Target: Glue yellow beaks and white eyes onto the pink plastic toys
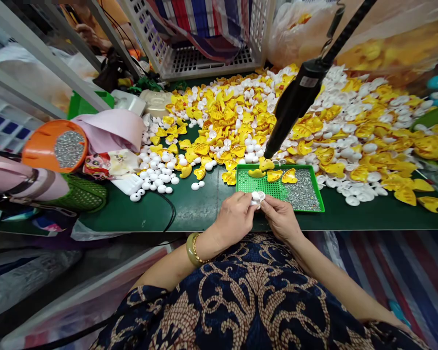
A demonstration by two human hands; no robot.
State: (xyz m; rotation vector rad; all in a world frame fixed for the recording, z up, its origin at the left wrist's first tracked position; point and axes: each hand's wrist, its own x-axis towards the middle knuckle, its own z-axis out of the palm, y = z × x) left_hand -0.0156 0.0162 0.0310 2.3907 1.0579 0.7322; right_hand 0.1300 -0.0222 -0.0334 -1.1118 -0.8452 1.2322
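Between my fingertips, just in front of the green tray, is a small white plastic piece (257, 198) with rounded parts. My left hand (235, 216) pinches it from the left, and my right hand (280, 217) has thumb and fingers closed on its right side. Fingers cover part of the piece. Right behind my hands lies the green tray (321, 199). Small silver screws (302, 192) fill its right part, and a few yellow plastic parts (274, 176) rest along its back. A black electric screwdriver (295, 104) hangs from above, its tip near the tray's back edge.
A big heap of yellow and white parts (226, 109) covers the back and right of the green table (197, 209). White eye-like pieces (160, 172) lie at left. Further left are an orange bowl (36, 146) with screws and a pink bottle (9, 177). A white crate (182, 65) stands behind.
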